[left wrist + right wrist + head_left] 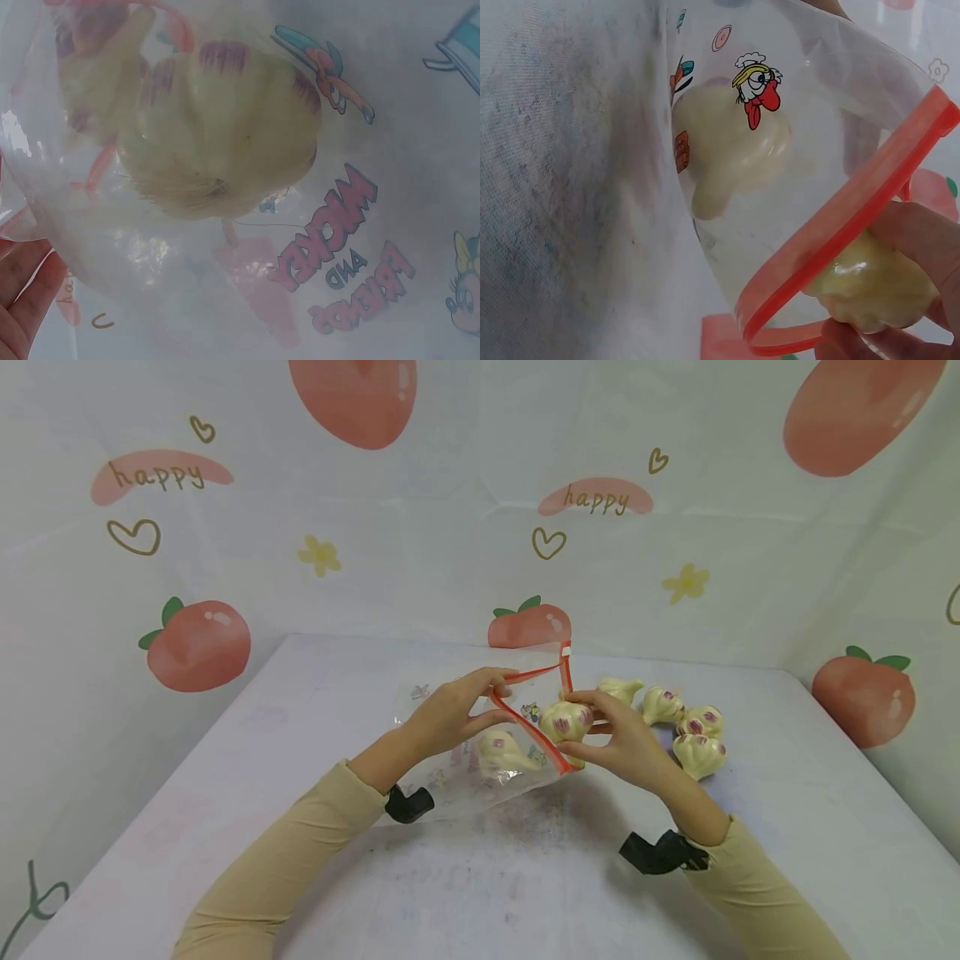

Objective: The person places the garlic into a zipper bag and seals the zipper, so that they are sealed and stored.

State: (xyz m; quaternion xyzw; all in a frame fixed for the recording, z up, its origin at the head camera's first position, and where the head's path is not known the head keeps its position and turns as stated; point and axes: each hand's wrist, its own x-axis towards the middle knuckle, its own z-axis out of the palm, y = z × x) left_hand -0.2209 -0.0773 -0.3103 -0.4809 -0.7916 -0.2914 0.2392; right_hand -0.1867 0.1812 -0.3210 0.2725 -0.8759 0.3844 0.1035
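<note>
A clear zip bag (442,781) with a red zip edge and cartoon prints is spread open at its mouth. My left hand (456,710) pinches the red edge on the left side of the mouth. My right hand (626,743) holds a garlic bulb (564,721) between thumb and fingers, right at the opening; in the right wrist view this garlic bulb (874,285) partly overlaps the red edge. Another garlic bulb (498,752) lies inside the bag, seen through the plastic in the left wrist view as a large bulb (225,127) with purple streaks.
To the right of the bag, several garlic bulbs (699,754) lie grouped on the white table (225,760). A white cloth (450,527) printed with fruit and hearts hangs behind the table. Black wrist mounts (660,853) sit under both sleeves.
</note>
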